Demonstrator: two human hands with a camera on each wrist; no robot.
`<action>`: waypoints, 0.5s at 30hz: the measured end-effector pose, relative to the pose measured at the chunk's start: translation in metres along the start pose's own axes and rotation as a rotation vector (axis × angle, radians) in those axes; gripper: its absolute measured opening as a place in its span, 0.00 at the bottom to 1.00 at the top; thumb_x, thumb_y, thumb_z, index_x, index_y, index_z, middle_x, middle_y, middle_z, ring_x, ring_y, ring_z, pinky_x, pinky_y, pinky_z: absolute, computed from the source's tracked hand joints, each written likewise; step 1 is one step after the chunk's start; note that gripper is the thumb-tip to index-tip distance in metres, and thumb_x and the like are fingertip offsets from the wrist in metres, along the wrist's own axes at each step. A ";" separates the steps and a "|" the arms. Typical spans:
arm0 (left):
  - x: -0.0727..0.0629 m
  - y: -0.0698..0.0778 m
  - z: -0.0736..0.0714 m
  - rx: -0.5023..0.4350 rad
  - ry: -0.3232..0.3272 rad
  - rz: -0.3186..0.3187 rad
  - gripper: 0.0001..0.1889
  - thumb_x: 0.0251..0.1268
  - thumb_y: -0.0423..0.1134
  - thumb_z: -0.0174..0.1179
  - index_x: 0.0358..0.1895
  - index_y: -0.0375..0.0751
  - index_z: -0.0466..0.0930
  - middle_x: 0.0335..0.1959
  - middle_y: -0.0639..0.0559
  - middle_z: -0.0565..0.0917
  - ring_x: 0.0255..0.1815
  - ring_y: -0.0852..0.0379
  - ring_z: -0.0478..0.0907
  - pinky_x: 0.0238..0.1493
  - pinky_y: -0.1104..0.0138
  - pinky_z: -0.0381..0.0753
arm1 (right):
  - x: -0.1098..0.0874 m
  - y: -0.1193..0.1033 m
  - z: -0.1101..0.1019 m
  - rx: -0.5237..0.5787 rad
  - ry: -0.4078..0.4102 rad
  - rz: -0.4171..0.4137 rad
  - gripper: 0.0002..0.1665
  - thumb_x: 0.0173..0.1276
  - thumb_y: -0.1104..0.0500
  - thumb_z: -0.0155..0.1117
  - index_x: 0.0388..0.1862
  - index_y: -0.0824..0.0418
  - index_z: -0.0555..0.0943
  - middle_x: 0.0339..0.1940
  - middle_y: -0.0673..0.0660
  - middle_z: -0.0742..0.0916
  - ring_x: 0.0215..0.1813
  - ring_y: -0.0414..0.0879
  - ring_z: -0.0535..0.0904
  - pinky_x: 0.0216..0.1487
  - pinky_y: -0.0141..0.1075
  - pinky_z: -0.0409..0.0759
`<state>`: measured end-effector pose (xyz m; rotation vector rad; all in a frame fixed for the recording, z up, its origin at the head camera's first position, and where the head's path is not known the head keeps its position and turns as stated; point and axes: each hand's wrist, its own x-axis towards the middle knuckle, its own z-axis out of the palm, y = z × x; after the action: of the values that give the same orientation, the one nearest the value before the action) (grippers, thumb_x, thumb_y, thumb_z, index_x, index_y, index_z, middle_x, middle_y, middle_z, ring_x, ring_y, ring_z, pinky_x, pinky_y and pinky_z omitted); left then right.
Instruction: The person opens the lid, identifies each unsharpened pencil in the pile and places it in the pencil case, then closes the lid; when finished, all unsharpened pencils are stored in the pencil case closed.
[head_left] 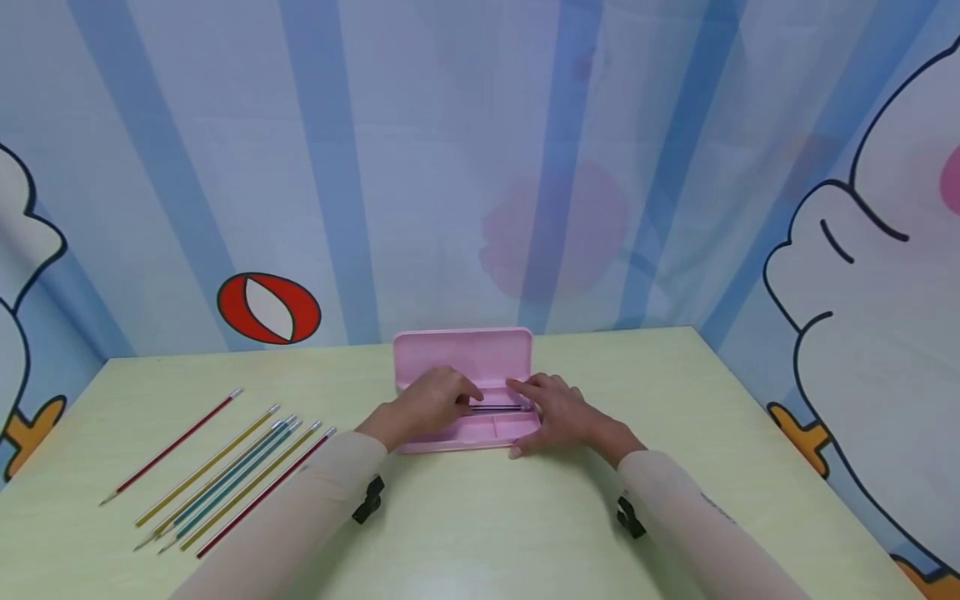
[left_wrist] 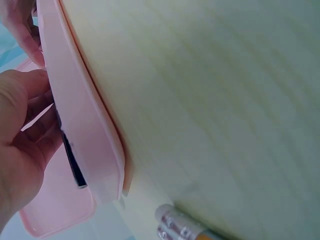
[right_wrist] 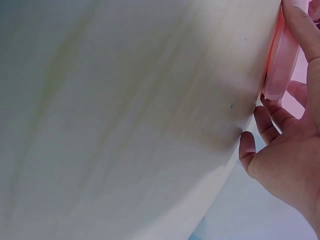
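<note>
A pink pencil case [head_left: 462, 354] stands on the table with its lid raised at the back. Over its tray, my left hand [head_left: 431, 402] pinches a dark pencil [head_left: 497, 408] that lies lengthwise along the case. The pencil's black end [left_wrist: 75, 165] shows past the fingers in the left wrist view. My right hand [head_left: 562, 410] grips the right end of the case, thumb at the front corner and fingers toward the back. In the right wrist view, some fingers [right_wrist: 267, 127] rest by the table at the case's end. The left hand hides part of the tray.
Several pencils [head_left: 240, 479] in yellow, teal and red lie side by side to the left, partly behind the left sleeve. Apart from them lies one red pencil [head_left: 174, 446]. A striped curtain [head_left: 450, 167] hangs behind the pale table [head_left: 480, 525].
</note>
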<state>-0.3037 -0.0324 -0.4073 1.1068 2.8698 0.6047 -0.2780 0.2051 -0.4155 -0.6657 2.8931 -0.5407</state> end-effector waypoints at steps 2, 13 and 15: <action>0.000 0.000 0.000 -0.010 0.006 0.003 0.12 0.64 0.28 0.64 0.49 0.40 0.89 0.46 0.47 0.90 0.50 0.52 0.86 0.55 0.62 0.83 | 0.001 0.000 0.001 -0.003 -0.001 -0.003 0.64 0.46 0.33 0.79 0.79 0.50 0.62 0.69 0.59 0.73 0.66 0.55 0.66 0.60 0.53 0.66; -0.004 0.002 -0.011 -0.045 0.040 -0.086 0.12 0.63 0.30 0.67 0.49 0.40 0.89 0.45 0.48 0.90 0.45 0.54 0.85 0.52 0.63 0.83 | 0.001 -0.002 -0.001 -0.001 -0.004 0.010 0.63 0.46 0.34 0.79 0.79 0.50 0.62 0.70 0.60 0.73 0.67 0.56 0.67 0.61 0.55 0.67; -0.006 0.002 -0.015 -0.040 0.046 -0.091 0.12 0.63 0.31 0.67 0.49 0.41 0.89 0.46 0.48 0.90 0.46 0.53 0.85 0.53 0.62 0.83 | 0.001 -0.001 -0.001 -0.002 -0.005 0.009 0.63 0.46 0.34 0.79 0.79 0.49 0.62 0.70 0.60 0.73 0.67 0.56 0.67 0.62 0.55 0.68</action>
<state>-0.3004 -0.0401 -0.3935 0.9640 2.9135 0.6877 -0.2783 0.2041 -0.4143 -0.6528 2.8905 -0.5348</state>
